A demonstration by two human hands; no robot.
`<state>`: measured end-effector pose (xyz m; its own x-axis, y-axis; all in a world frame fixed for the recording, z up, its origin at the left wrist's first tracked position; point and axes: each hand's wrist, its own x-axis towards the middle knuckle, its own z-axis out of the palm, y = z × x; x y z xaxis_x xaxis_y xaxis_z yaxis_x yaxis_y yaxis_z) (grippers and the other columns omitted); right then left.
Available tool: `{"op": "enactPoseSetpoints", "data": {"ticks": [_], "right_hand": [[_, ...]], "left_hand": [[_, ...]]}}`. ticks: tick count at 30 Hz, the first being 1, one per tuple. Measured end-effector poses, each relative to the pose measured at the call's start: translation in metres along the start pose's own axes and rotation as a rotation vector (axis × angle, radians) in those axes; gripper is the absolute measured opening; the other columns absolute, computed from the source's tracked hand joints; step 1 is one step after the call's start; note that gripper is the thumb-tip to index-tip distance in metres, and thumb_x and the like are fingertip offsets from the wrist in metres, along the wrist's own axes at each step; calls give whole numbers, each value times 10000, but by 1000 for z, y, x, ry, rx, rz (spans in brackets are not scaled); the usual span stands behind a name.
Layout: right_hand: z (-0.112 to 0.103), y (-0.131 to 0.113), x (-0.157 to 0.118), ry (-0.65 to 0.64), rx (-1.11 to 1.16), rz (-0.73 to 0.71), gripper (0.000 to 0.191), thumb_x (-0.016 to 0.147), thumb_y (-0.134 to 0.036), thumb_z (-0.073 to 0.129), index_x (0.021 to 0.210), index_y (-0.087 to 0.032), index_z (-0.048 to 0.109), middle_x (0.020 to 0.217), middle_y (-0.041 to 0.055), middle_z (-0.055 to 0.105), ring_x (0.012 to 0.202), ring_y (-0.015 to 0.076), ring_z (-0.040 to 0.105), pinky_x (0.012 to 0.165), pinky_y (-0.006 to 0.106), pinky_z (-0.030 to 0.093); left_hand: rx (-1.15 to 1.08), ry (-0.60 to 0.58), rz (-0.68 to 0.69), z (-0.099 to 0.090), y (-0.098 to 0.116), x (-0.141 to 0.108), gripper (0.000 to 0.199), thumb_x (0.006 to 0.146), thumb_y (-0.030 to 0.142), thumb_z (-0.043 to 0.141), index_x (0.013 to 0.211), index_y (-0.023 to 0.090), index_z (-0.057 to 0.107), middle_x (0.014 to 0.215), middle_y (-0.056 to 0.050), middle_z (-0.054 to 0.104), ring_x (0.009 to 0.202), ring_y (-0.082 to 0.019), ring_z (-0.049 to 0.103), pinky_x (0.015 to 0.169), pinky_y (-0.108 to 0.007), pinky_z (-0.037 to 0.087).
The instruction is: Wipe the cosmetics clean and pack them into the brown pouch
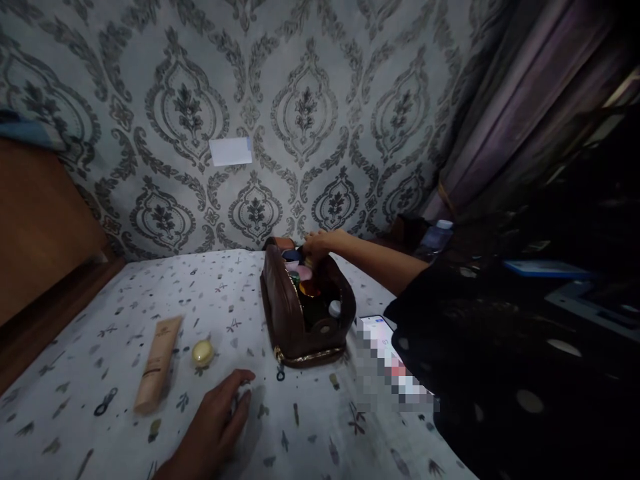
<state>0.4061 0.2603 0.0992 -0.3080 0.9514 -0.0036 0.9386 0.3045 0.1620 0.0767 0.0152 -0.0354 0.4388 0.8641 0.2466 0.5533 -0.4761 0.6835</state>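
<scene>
A brown zip bag (283, 293) stands unzipped on the white patterned cloth, with its opening facing up. My right hand (316, 247) reaches over its far end, fingers curled down among the contents; what they hold, if anything, is hidden. Inside the bag are a pink item (303, 272), an orange-red round item (310, 288) and a white cap (335, 309). My left hand (220, 417) rests on the cloth in front of the bag, fingers apart and holding nothing. Close to it lie a small yellow round container (203, 353) and a beige squeeze tube (158, 365).
A lit phone (383, 340), partly blurred out, lies right of the bag beside my dark spotted sleeve (465, 360). Patterned wallpaper (305, 113) rises behind the cloth. Wooden furniture (45, 227) borders the left; a clear bottle (437, 237) stands at the back right.
</scene>
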Motion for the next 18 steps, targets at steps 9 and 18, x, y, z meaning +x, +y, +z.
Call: {"op": "enactPoseSetpoints", "data": {"ticks": [9,18], "right_hand": [[-26,-13,-35,-17,40,11,257,547,-220,858,791,-206,779,840,43,704,897,225,598,824,345,418],[-53,-91,-115,482,192,-25,261,947,-292,486,904,-135,690,941,108,686,909,222,607,790,311,419]], "left_hand": [[-36,23,21,-3,-1,-1,302,929,392,471,1103,211,639,1018,-84,737,910,-216,700,828,-302,556],[28,52,7,-52,2,-20,321,963,384,422,1172,203,585,649,37,562,503,-125,488,541,-229,408]]}}
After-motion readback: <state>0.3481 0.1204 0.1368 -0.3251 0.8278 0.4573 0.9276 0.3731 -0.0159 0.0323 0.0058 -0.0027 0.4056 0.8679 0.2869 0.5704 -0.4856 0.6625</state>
